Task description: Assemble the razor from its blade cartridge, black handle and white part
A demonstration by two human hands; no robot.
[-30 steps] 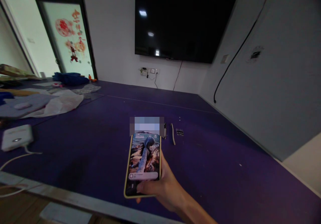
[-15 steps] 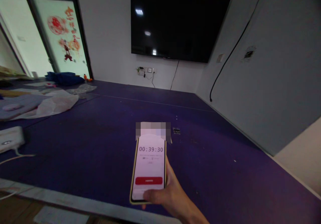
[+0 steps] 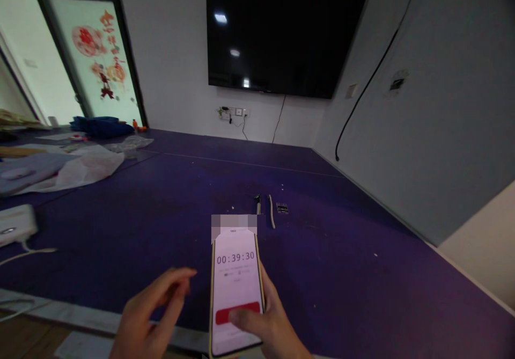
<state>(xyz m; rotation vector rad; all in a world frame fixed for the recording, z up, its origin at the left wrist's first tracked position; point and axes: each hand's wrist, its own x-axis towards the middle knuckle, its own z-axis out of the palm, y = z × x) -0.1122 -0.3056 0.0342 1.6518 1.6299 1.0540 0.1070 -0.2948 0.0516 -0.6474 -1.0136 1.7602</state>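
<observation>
My right hand (image 3: 269, 316) grips a smartphone (image 3: 237, 289) in a pale yellow case, its thumb lying over the red button on the lit screen. The display reads 00:39:30, and the phone's top is blurred by pixel blocks. Left of the phone, my left hand (image 3: 155, 310) is raised with nothing in it. Its fingers are bent, with a gap between thumb and forefinger, and it does not touch the phone. Beyond the phone, a razor-like tool (image 3: 258, 204), a thin pale curved handle (image 3: 271, 211) and a small dark flat piece (image 3: 282, 208) lie on the purple surface (image 3: 341, 273).
A large television (image 3: 285, 37) hangs on the far wall above sockets (image 3: 238, 112). On the right wall dangles a black cable (image 3: 362, 101). To the left lie plastic sheeting (image 3: 92, 166), a dark blue cloth bundle (image 3: 100, 126) and a white device (image 3: 18, 225) with a cord.
My left hand has come into view at the lower left. The phone has moved down, uncovering the razor-like tool and pale handle, and my right thumb has shifted up onto the red button.
</observation>
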